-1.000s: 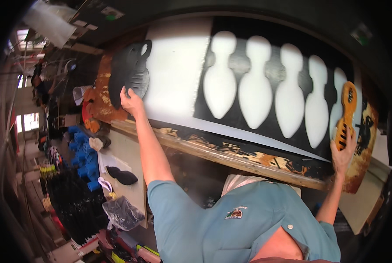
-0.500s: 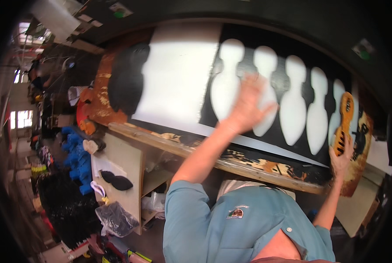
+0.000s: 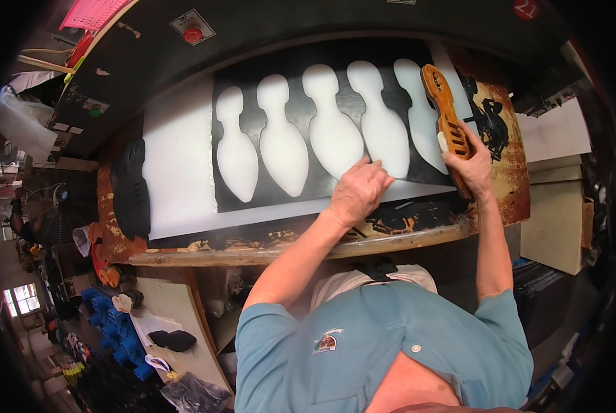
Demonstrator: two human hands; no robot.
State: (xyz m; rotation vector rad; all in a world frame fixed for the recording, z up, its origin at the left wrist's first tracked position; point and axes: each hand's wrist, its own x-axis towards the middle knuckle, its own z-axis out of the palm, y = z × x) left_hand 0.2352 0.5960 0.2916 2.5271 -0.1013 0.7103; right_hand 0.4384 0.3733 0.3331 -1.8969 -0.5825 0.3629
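While the right hand point(image 3: 474, 165) grasps an orange-brown, sole-shaped tool with dark slots point(image 3: 444, 107) by its nearer half, the tool stands at the right end of a flat black sheet point(image 3: 254, 117), partly over the rightmost of five white, sole-shaped areas point(image 3: 284, 162). Its rounded end points away from the person and slightly to the left, its long axis slanting from there down to the nearer end at the right, somewhat aligned with the white area beside it. The hand covers part of the nearer half, and the undersides of the fingers are out of sight. The left hand point(image 3: 359, 193), its fingers bent, is over the sheet's near edge, hiding the lower tip of the middle white area; whether it pinches anything cannot be told. A black, slotted piece point(image 3: 130, 186) at the far left is dim, its outline hard to make out.
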